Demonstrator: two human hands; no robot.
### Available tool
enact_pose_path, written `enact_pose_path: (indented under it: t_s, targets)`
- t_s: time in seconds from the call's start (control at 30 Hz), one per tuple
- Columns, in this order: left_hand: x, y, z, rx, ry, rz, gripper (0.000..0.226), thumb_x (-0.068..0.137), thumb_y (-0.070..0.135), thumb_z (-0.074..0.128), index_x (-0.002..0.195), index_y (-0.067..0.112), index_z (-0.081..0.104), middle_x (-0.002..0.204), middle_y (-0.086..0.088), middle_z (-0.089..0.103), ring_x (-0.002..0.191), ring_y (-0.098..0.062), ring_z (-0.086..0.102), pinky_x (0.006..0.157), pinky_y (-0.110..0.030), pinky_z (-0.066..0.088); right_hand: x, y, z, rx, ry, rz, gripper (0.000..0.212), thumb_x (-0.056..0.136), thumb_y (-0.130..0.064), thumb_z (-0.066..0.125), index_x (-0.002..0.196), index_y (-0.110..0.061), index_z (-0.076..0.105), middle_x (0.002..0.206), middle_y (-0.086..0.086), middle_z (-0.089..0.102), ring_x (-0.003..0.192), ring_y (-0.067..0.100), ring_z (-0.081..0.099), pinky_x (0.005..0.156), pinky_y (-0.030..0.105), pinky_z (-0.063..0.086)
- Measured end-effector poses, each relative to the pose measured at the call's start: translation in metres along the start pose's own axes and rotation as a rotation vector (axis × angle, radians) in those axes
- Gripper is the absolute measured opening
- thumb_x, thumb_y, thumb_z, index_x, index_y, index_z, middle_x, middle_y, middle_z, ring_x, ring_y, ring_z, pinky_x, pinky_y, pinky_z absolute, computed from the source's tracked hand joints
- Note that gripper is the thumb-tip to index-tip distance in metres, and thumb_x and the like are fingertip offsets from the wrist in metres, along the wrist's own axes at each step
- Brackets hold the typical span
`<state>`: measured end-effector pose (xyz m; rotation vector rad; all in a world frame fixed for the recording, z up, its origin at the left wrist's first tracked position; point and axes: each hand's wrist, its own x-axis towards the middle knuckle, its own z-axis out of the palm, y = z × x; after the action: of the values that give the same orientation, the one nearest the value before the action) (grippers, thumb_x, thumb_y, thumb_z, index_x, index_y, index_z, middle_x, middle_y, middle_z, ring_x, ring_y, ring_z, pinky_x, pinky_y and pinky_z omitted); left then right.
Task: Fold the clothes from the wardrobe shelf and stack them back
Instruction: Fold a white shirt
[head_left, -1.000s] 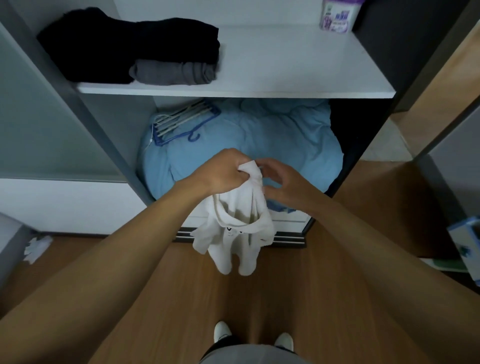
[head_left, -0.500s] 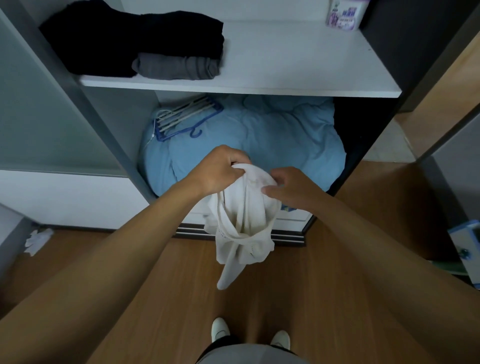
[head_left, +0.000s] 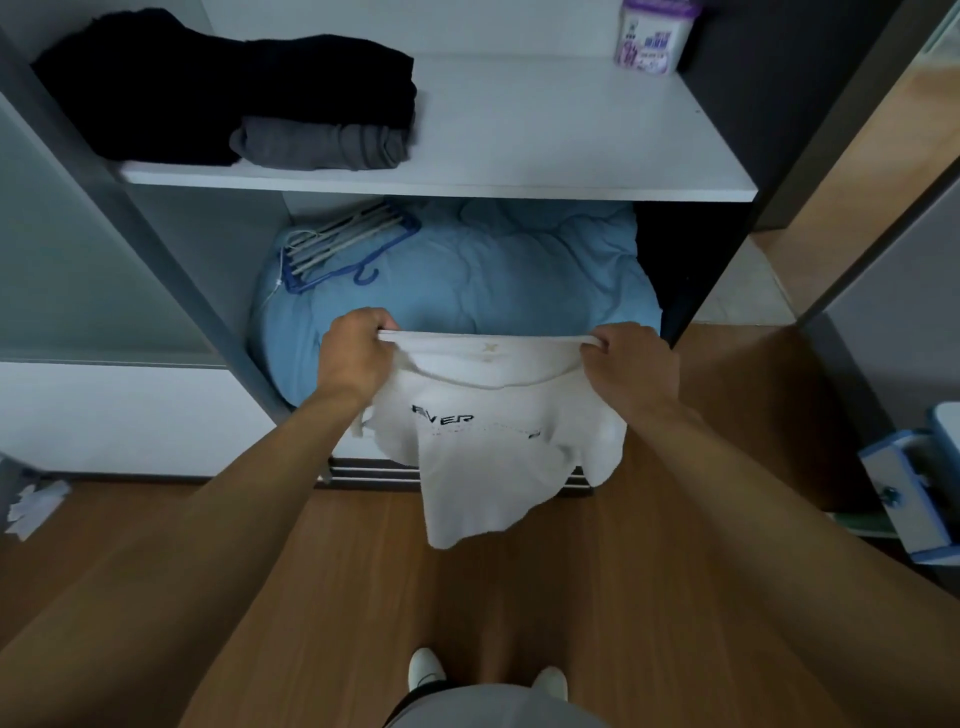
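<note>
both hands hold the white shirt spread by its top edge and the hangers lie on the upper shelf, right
Not quite. The left hand and right hand do hold the shirt spread by its top edge, but the hangers lie on the blue duvet under the shelf, not on the shelf. The head view shows it.

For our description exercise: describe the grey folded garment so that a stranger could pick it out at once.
Find the white wardrobe shelf above the blue duvet. At its left end lies a pile of dark folded clothes; the grey garment sits at the pile's front, by the shelf edge. Everything around it is black; it alone is grey.
</note>
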<state>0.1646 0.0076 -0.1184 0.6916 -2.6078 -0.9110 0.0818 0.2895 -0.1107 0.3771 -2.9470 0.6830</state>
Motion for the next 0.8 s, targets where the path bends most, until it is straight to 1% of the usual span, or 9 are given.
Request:
enact_pose_path:
  t_s: [0.1, 0.2, 0.3, 0.4, 0.43, 0.5, 0.6, 0.67, 0.8]
  targets:
    - [0.000, -0.002, 0.002, 0.009, -0.007, -0.055, 0.034, 0.076, -0.007, 0.049, 0.075, 0.022, 0.066, 0.082, 0.001, 0.067, 0.081, -0.021, 0.059, 0.071, -0.027, 0.040, 0.000, 0.003, -0.006, 0.192, 0.059, 0.075, 0.025, 0.091, -0.013, 0.045, 0.081, -0.005, 0.066, 0.080, 0.008, 0.067, 0.078, 0.025, 0.061, 0.070, 0.041, 0.049]
    - [-0.002, -0.001, 0.005, 0.001, 0.002, -0.114, 0.032, 0.072, -0.005, 0.048, 0.069, 0.023, 0.064, 0.077, 0.003, 0.065, 0.078, -0.022, 0.059, 0.067, -0.027, 0.039, -0.001, 0.000, -0.011, 0.471, 0.113, 0.160, 0.027, 0.093, -0.013, 0.045, 0.089, -0.005, 0.070, 0.088, 0.009, 0.070, 0.085, 0.021, 0.062, 0.077, 0.039, 0.051]
    - [-0.002, -0.002, 0.007, -0.037, 0.025, -0.166, 0.031, 0.072, -0.005, 0.045, 0.068, 0.021, 0.062, 0.076, 0.000, 0.064, 0.078, -0.025, 0.059, 0.067, -0.028, 0.041, -0.001, -0.002, -0.010, 0.666, 0.120, 0.200, 0.027, 0.094, -0.010, 0.045, 0.087, -0.004, 0.071, 0.082, 0.005, 0.067, 0.075, 0.011, 0.057, 0.069, 0.028, 0.046]
    - [-0.003, 0.000, 0.009, -0.071, 0.041, -0.222, 0.024, 0.072, -0.002, 0.048, 0.065, 0.018, 0.060, 0.070, 0.000, 0.060, 0.076, -0.027, 0.057, 0.067, -0.028, 0.040, -0.002, -0.009, -0.007, 0.908, 0.145, 0.337, 0.028, 0.095, -0.008, 0.042, 0.081, -0.008, 0.066, 0.072, -0.004, 0.056, 0.062, 0.000, 0.048, 0.055, 0.012, 0.041]
    - [-0.003, 0.001, 0.010, -0.094, 0.046, -0.244, 0.021, 0.072, 0.000, 0.049, 0.064, 0.017, 0.059, 0.066, 0.002, 0.057, 0.074, -0.026, 0.056, 0.067, -0.028, 0.039, -0.003, -0.009, -0.006, 0.881, 0.144, 0.306, 0.028, 0.095, -0.008, 0.040, 0.080, -0.004, 0.063, 0.071, -0.002, 0.053, 0.060, 0.001, 0.045, 0.054, 0.014, 0.039]
    - [-0.002, 0.000, 0.009, -0.141, 0.059, -0.287, 0.015, 0.072, 0.004, 0.051, 0.065, 0.011, 0.062, 0.064, 0.001, 0.054, 0.071, -0.026, 0.053, 0.064, -0.028, 0.038, -0.006, -0.004, -0.005, 0.649, 0.117, 0.146, 0.029, 0.096, -0.009, 0.039, 0.075, 0.004, 0.054, 0.069, 0.004, 0.048, 0.061, 0.007, 0.042, 0.057, 0.026, 0.036]
    - [-0.001, -0.005, 0.005, -0.146, 0.061, -0.281, 0.012, 0.071, 0.007, 0.052, 0.067, 0.008, 0.063, 0.064, -0.002, 0.052, 0.067, -0.025, 0.049, 0.057, -0.029, 0.036, -0.009, 0.009, -0.001, 0.337, 0.051, 0.090, 0.035, 0.095, -0.012, 0.039, 0.060, -0.008, 0.039, 0.062, 0.001, 0.042, 0.058, 0.011, 0.038, 0.054, 0.030, 0.029]
    - [-0.003, -0.003, 0.005, -0.091, 0.026, -0.230, 0.013, 0.072, 0.007, 0.052, 0.069, 0.009, 0.064, 0.064, -0.001, 0.056, 0.070, -0.027, 0.053, 0.058, -0.030, 0.038, -0.003, 0.011, -0.001, 0.411, 0.008, 0.263, 0.039, 0.096, -0.012, 0.036, 0.058, -0.014, 0.035, 0.061, -0.002, 0.041, 0.057, 0.012, 0.038, 0.053, 0.029, 0.028]
    - [-0.004, 0.002, 0.013, -0.021, 0.007, -0.186, 0.017, 0.074, 0.007, 0.052, 0.067, 0.019, 0.063, 0.074, -0.003, 0.063, 0.077, -0.029, 0.055, 0.070, -0.030, 0.040, 0.008, 0.007, 0.000, 0.855, -0.053, 0.619, 0.033, 0.093, -0.013, 0.043, 0.061, -0.018, 0.038, 0.063, -0.003, 0.039, 0.057, 0.011, 0.037, 0.054, 0.027, 0.031]
